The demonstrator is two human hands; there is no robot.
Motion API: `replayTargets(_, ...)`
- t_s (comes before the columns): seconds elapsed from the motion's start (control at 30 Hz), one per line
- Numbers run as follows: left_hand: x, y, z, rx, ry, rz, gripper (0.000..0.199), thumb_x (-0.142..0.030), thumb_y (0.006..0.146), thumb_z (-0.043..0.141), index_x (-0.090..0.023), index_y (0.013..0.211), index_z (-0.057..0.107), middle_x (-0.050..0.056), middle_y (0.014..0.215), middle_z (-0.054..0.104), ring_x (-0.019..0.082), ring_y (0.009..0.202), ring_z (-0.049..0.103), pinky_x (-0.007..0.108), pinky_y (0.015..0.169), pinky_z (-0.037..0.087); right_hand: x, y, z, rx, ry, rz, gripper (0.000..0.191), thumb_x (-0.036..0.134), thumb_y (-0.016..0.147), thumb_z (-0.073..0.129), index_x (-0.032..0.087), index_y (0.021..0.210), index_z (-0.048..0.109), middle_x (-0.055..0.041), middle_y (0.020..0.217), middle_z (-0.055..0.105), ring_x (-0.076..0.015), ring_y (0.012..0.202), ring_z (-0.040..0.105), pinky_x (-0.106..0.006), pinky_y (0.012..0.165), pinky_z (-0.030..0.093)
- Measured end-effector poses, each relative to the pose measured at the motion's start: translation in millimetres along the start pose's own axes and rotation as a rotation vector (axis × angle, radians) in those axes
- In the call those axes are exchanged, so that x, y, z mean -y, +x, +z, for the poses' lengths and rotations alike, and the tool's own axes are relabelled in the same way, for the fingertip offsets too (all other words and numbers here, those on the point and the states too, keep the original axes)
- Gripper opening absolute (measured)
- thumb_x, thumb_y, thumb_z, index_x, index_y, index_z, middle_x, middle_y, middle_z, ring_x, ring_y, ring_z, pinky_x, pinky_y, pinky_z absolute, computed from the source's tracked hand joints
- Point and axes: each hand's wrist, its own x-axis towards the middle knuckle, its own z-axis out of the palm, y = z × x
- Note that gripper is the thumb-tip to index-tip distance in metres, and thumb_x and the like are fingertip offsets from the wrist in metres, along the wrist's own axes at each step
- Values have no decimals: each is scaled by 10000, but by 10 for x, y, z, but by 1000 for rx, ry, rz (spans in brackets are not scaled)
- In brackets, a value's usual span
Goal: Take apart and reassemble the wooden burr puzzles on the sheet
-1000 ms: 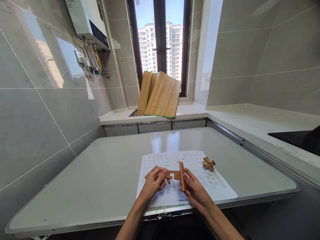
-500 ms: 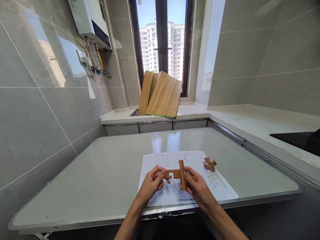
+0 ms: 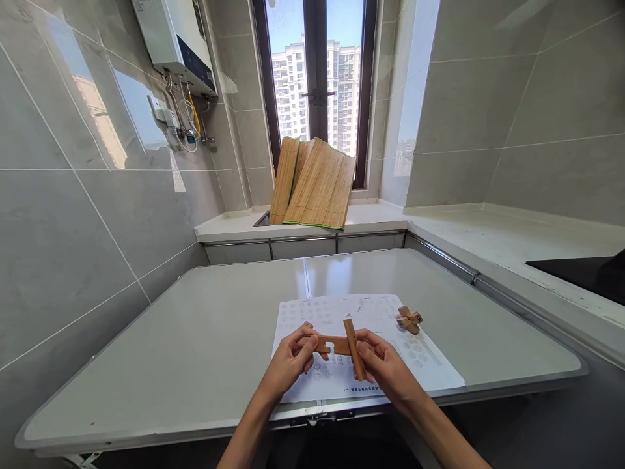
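Note:
My left hand pinches the left end of a flat wooden puzzle piece that has a cut-out in its edge. Crossing the right part of that piece is a second wooden puzzle piece, a narrow bar whose top leans left. The fingers of my right hand are closed on this bar; whether the two pieces interlock I cannot tell. Both are held above a printed paper sheet with rows of small diagrams. At the sheet's upper right lies a cluster of joined wooden pieces.
The pale folding table has a seam down its middle and a latch at the front edge. Behind it runs a white counter, where a folded bamboo mat leans near the window. A water heater hangs at left.
The bar has tilted, its top moving left. Both hands and the notched piece have shifted slightly, the left hand a little to the left. The wooden cluster stays where it was.

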Motion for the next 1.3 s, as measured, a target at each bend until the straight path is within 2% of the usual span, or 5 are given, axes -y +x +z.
replayTargets(0.37,-96,27,30,54,5,12,374,-545,934,594,-171,952,594,41,776,700,63,497,330,227,504,251,54,-29,-43,9,9,44,384,491,807,821,231,1026,643,39,697,556,-81,541,461,-213,517,396)
replayTargets(0.53,0,7,-90,-107,86,0,429,-609,915,561,-182,926,601,42,785,722,77,481,370,229,508,298,158,-66,-148,-171,100,-82,440,531,770,830,263,1051,624,22,757,581,-125,651,534,-219,524,388)
replayTargets(0.73,149,-58,-154,-306,505,-25,379,-569,938,504,-214,924,636,35,764,777,193,662,649,266,610,404,202,-76,-344,-95,-644,10,386,577,897,653,213,1021,698,2,712,602,-156,636,507,-270,552,363)
replayTargets(0.87,205,-66,-44,-361,740,-73,277,-462,968,469,-240,938,631,6,794,780,194,666,665,278,641,413,100,-21,-295,-59,-1029,-128,329,517,947,578,232,990,738,-38,857,695,-216,773,599,-318,674,424)
replayTargets(1.3,299,-69,32,-215,1047,-127,261,-390,1021,358,-252,913,551,44,851,745,250,748,694,301,599,379,-162,91,-49,152,-1211,-260,238,333,1035,485,273,1067,713,-61,1012,629,-238,977,596,-369,861,480)
